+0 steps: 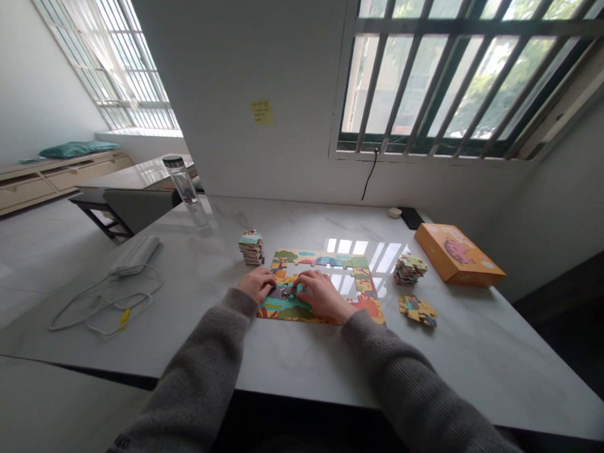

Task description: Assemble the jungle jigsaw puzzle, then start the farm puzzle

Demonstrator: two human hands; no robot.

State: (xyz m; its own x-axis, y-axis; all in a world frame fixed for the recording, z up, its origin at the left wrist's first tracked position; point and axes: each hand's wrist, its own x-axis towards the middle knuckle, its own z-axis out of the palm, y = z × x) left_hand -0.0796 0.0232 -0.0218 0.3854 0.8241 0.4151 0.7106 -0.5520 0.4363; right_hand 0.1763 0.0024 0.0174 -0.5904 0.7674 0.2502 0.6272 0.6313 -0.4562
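Note:
A partly assembled jigsaw puzzle (pixel 298 312) with a colourful cartoon scene lies on the table. Its border pieces surround a middle where white tabletop shows. At the puzzle's left edge rests my left hand (pixel 258 285), fingers extended and lying on the border pieces. My right hand (pixel 323 297) reaches over the middle, thumb and fingers bent around a puzzle piece (pixel 288 292) in the left part; the fingers partly hide it. One stack of puzzle pieces (pixel 251 248) stands behind my left hand, another stack (pixel 409 269) to the right. A few loose pieces (pixel 418 311) lie in front of the right stack.
An orange box (pixel 458 255) sits at the right, with a black phone (pixel 411 218) and a small white round object (pixel 395 212) behind it. On the left are a white power strip (pixel 136 254), its looped cable (pixel 103 299) and a clear bottle (pixel 182 182). A wall closes the back.

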